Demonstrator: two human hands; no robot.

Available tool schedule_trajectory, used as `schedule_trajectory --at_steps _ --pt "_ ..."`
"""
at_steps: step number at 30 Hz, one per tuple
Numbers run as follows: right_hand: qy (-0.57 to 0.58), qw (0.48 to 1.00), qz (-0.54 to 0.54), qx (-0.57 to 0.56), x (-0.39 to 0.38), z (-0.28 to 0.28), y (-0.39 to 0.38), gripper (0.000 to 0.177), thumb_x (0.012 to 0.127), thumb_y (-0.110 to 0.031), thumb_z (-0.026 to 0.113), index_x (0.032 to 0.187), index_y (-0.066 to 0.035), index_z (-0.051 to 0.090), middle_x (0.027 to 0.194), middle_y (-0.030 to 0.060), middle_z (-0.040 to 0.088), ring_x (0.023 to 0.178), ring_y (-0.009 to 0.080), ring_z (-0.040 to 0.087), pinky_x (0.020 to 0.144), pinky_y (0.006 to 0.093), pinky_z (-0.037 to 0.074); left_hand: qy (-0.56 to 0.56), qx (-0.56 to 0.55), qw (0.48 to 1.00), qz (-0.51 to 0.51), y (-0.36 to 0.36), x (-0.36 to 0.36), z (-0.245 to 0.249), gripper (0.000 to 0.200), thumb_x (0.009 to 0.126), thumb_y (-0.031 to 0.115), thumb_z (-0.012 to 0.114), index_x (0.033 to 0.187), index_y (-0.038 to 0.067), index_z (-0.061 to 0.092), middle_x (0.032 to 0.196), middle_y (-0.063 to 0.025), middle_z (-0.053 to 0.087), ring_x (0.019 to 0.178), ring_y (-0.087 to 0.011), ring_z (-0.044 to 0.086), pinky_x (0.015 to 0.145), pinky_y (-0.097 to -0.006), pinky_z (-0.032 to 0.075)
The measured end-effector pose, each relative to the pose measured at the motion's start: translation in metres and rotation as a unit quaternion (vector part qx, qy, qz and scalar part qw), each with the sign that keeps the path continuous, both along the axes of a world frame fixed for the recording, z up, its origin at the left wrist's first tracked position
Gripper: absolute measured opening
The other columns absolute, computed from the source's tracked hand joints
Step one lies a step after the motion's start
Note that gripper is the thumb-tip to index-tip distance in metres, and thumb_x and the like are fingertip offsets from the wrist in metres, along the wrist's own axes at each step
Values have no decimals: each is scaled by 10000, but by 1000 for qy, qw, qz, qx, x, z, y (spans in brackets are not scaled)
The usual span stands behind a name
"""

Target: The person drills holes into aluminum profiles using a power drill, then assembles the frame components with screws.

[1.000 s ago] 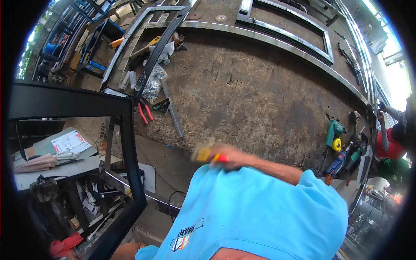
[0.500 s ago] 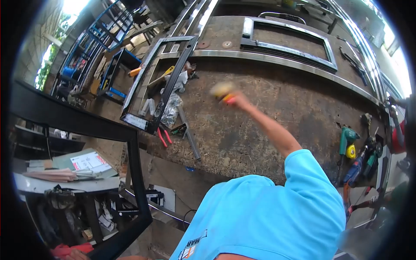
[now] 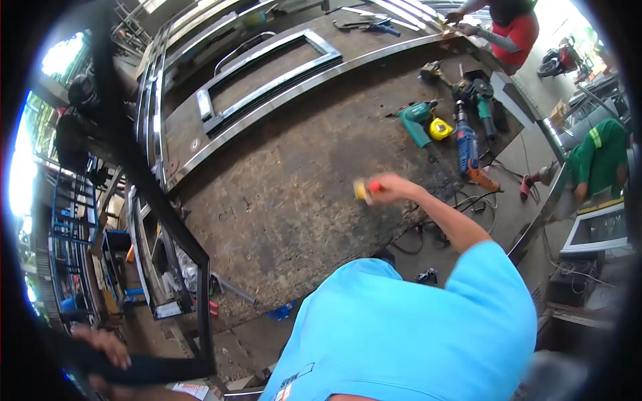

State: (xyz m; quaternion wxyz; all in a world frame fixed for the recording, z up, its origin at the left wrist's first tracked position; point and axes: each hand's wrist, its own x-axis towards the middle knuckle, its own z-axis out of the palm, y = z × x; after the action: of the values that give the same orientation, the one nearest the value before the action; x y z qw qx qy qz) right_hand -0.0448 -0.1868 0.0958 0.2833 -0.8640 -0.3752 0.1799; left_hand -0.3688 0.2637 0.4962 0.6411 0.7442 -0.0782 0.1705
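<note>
My right hand, at the end of my bare forearm, is closed round a small yellow and red tool above the worn workbench. Motion blurs the tool's shape. At the lower left, the fingers of my left hand wrap over the lower bar of a black rectangular frame. This frame stands tilted at the left, and one long side rises across the view. Part of my left hand is hidden by the bar.
On the bench are a metal frame, a green drill, a yellow tape measure and a blue power tool. A person in red stands beyond the bench; another in green is at the right.
The view has turned right, bringing the power tools nearer the middle. The black frame has risen across the left side, and my right hand has moved closer to my body with the tool.
</note>
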Motion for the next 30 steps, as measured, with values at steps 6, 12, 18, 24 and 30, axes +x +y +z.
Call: schedule_trajectory --at_steps 6,12,18,24,30 --pt "518 813 -229 132 -102 81 -168 299 766 -226 762 960 -43 625 870 36 625 801 143 624 648 301 542 146 129 978 75 -69 168 -71 645 696 496 744 1070 5 554 796 -26 547 619 -97 518 526 -248 418" --pt "468 749 -421 207 -140 89 -256 288 760 -199 759 962 -43 626 888 33 618 813 175 628 581 340 573 219 489 840 -87 -208 263 -154 683 680 588 724 1010 14 556 764 -128 634 703 -251 637 629 -374 496" --pt "453 737 -435 250 -119 98 -292 298 760 -195 752 971 -27 625 929 48 614 848 187 625 601 341 578 205 566 792 -100 -218 265 -297 641 661 552 744 950 11 557 813 -170 648 730 -307 647 652 -388 522" --pt "395 817 -312 281 -7 130 -295 298 785 -211 706 988 -19 603 949 86 613 841 180 614 641 285 540 134 524 840 -54 -240 217 -373 585 609 461 794 937 20 593 775 -146 629 712 -310 637 638 -399 517" --pt "461 690 -237 505 170 83 -121 199 903 -202 586 1002 -31 608 953 96 642 884 210 625 809 333 509 130 515 847 26 -281 176 -447 509 661 398 722 998 52 563 832 -109 565 824 -280 581 750 -372 439"
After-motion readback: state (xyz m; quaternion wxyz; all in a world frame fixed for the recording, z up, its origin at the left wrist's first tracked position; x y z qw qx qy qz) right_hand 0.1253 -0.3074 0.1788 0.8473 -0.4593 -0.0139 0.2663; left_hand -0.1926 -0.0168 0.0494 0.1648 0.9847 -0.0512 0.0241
